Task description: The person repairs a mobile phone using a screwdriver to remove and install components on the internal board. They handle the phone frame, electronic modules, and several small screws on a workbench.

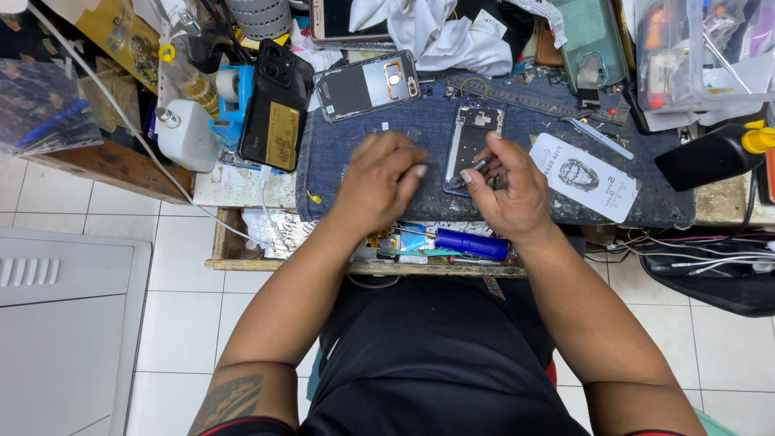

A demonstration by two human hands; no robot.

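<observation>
My right hand (507, 190) pinches thin metal tweezers (476, 168), tips over the lower part of an opened phone frame (471, 137) lying on the blue denim mat (371, 190). My left hand (379, 182) rests fingers curled on the mat just left of that frame; I cannot tell whether it holds some small part. A second opened phone body (367, 85) lies at the mat's far edge.
A black phone back (276, 105) leans at the left beside a white bottle (187, 136). A white card (585, 178) and a black bottle with yellow cap (714, 155) sit to the right. A blue screwdriver (471, 243) lies in the open drawer. Cloths and clear boxes crowd the back.
</observation>
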